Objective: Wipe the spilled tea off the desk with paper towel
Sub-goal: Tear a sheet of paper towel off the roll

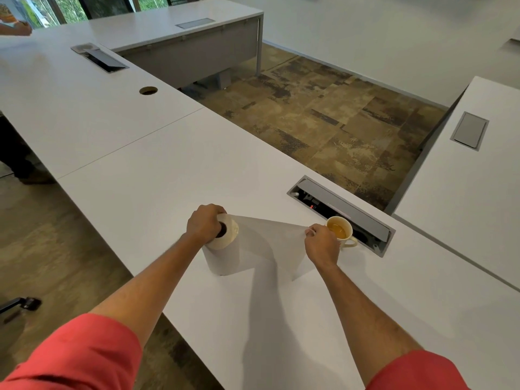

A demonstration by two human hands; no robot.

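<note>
Head view, white tabletop, items as follows. Paper towel roll: standing upright near the front edge, the left hand gripping its top, fingers curling over the rim by the core. Pulled-out sheet: stretching from the roll rightward, its upper corner being pinched by the fingers of the right hand. Cup of tea: sitting just beyond the right hand, beside the open cable box set into the tabletop. Red sleeves: showing at both arms. Spilled tea: cannot tell where.
</note>
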